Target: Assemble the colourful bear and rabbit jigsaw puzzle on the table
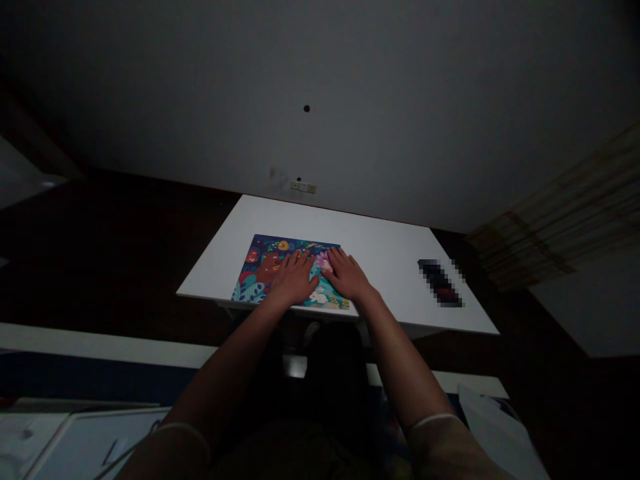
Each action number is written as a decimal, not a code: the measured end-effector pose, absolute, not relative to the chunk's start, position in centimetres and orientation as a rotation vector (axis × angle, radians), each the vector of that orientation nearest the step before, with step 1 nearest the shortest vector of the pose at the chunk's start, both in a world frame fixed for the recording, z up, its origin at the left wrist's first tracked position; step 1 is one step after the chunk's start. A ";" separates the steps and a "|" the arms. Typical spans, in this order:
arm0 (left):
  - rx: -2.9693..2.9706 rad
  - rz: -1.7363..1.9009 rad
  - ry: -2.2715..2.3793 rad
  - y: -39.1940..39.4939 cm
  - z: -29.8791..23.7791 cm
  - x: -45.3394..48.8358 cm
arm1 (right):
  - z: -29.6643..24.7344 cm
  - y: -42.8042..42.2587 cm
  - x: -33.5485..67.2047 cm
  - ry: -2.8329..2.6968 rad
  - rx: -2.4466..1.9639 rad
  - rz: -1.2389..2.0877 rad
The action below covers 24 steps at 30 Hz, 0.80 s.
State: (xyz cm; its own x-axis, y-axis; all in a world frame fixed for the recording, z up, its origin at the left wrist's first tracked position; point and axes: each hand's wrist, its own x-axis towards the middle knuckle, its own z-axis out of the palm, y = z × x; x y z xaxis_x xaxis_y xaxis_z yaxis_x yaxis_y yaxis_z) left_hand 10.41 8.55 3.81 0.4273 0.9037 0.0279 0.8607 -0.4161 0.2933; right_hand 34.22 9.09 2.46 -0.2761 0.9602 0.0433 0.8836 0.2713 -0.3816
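A colourful picture board (260,267), like a jigsaw with animals and plants on a dark blue ground, lies on a small white table (380,253). My left hand (295,277) rests flat on its middle, fingers stretched out. My right hand (346,273) lies flat beside it on the board's right part, fingers spread. Neither hand holds anything. The two hands almost touch at the thumbs.
A dark, blurred-out oblong object (441,283) lies on the table's right side. A grey wall (320,100) with a socket plate (303,187) stands behind the table. Dark floor surrounds it. White furniture edges (100,343) sit near me at the bottom.
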 end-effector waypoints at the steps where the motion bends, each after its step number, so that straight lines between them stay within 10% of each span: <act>1: 2.444 0.255 1.540 8.6 3.8 10.4 | 2.4 9.1 34.2 -2.284 -1.720 0.425; 24: 2.293 0.037 1.855 8.3 5.0 0.7 | 3.0 10.8 34.8 -2.285 -1.856 0.404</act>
State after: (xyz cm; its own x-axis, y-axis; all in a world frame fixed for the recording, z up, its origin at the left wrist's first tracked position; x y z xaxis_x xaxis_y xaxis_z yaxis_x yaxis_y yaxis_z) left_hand 0.72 8.31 4.99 0.2158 0.9713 -0.1001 0.9665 -0.1979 0.1637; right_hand 34.78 10.84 2.95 -0.2105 0.9769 -0.0381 0.9308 0.1883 -0.3133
